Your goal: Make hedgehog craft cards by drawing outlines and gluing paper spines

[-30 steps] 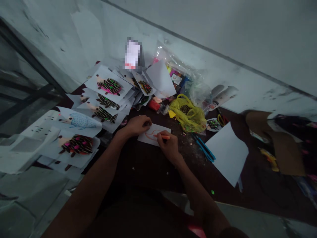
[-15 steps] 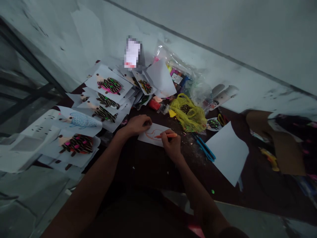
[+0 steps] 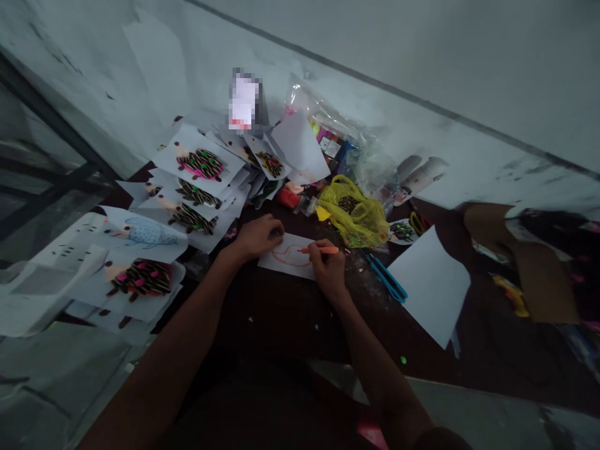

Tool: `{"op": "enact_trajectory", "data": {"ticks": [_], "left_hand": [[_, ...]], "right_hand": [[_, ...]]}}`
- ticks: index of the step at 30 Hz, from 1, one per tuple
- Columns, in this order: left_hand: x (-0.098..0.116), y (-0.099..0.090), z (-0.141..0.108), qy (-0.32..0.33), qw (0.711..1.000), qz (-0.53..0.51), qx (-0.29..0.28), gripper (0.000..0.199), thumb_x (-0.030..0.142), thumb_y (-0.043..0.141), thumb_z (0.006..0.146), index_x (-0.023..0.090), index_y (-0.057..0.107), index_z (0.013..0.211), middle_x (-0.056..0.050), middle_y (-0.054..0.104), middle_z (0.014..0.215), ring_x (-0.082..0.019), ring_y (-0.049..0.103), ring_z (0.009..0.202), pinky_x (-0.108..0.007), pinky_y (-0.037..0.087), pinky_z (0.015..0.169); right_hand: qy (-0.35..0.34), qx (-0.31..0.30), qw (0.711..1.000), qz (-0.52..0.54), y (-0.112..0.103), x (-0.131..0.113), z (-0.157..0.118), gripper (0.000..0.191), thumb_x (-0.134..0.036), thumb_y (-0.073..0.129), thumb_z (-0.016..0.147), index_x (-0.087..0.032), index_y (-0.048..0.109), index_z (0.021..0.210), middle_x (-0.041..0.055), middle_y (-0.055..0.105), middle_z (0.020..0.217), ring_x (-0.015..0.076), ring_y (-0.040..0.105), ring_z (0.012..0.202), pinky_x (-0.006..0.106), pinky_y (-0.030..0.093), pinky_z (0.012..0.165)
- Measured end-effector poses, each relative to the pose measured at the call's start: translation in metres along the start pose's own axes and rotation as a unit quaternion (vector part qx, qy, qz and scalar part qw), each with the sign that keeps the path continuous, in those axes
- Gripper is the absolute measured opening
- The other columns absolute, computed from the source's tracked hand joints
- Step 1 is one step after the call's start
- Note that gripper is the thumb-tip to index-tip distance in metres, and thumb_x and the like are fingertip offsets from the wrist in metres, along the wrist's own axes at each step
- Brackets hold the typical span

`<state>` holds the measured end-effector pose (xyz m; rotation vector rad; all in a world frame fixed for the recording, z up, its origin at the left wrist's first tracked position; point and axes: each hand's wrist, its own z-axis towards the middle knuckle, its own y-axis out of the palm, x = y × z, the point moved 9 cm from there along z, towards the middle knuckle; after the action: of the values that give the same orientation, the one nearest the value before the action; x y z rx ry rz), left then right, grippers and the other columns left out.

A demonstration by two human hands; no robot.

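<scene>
My right hand [image 3: 329, 265] is closed around an orange marker pen [image 3: 323, 250], whose tip points left over a small white sheet of paper [image 3: 276, 262]. Curved orange lines, forming a rounded outline, are drawn on that sheet. My left hand [image 3: 260, 236], fingers curled, presses on the sheet's upper left corner. To the right of my right hand lie blue-handled scissors [image 3: 389, 278], partly beside a larger blank white sheet [image 3: 434, 284]. A yellow plastic bag [image 3: 359, 219] with dark bits inside sits just beyond my right hand.
On the left are stacked sheets with hedgehog pictures [image 3: 201, 164], near a white plastic seat [image 3: 28, 306]. A bright, pixelated screen [image 3: 244, 100] stands against the wall. Clear plastic packaging [image 3: 370, 162] lies at the back, brown cardboard [image 3: 546, 281] at the right.
My right hand has shifted the marker slightly up and to the right over the drawing. My left hand stays on the paper's corner. The whole view has moved a little.
</scene>
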<state>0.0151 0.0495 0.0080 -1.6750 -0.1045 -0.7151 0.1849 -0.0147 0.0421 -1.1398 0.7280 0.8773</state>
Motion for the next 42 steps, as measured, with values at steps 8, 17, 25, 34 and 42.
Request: {"op": "enact_trajectory", "data": {"ticks": [8,17,25,34,42], "left_hand": [[0.0,0.002,0.001,0.014,1.0,-0.021,0.007,0.021,0.029,0.056,0.083,0.023,0.071,0.096,-0.004,0.065,0.095,-0.02,0.063,0.089,-0.029,0.045,0.075],[0.002,0.0,0.0,0.018,1.0,-0.018,0.002,0.026,0.029,0.054,0.083,0.023,0.07,0.102,-0.003,0.067,0.093,-0.019,0.063,0.086,-0.028,0.046,0.074],[0.004,-0.003,-0.001,0.007,1.0,0.007,0.013,0.019,0.029,0.055,0.085,0.021,0.068,0.095,-0.007,0.061,0.111,-0.022,0.063,0.095,-0.032,0.049,0.079],[0.001,-0.008,-0.001,0.008,0.999,-0.04,0.031,0.024,0.024,0.057,0.078,0.02,0.061,0.102,-0.006,0.065,0.103,-0.022,0.062,0.094,-0.033,0.048,0.08],[0.009,-0.005,-0.001,0.026,0.999,-0.013,0.016,0.022,0.021,0.053,0.081,0.021,0.07,0.095,-0.006,0.066,0.101,-0.022,0.063,0.093,-0.033,0.049,0.082]], "right_hand": [[0.002,-0.037,0.999,-0.025,0.011,0.004,0.001,0.024,-0.037,0.055,0.09,-0.02,0.066,0.077,0.0025,0.069,0.07,0.0169,0.066,0.066,0.027,0.048,0.064],[0.003,-0.065,0.998,-0.012,0.02,-0.004,-0.002,0.025,-0.037,0.055,0.092,-0.02,0.069,0.08,0.0022,0.07,0.07,0.0149,0.066,0.062,0.025,0.05,0.063],[-0.026,-0.016,1.0,-0.002,0.01,-0.004,0.0,0.025,-0.037,0.055,0.092,-0.021,0.069,0.082,0.0031,0.07,0.075,0.016,0.066,0.068,0.027,0.051,0.063],[-0.035,-0.029,0.999,-0.016,0.014,-0.005,-0.003,0.021,-0.033,0.055,0.092,-0.02,0.068,0.081,0.003,0.071,0.075,0.0151,0.066,0.065,0.026,0.049,0.064],[-0.03,-0.049,0.998,-0.026,0.021,-0.001,-0.005,0.021,-0.035,0.055,0.092,-0.021,0.069,0.084,0.0036,0.072,0.079,0.0161,0.068,0.07,0.026,0.051,0.068]]}}
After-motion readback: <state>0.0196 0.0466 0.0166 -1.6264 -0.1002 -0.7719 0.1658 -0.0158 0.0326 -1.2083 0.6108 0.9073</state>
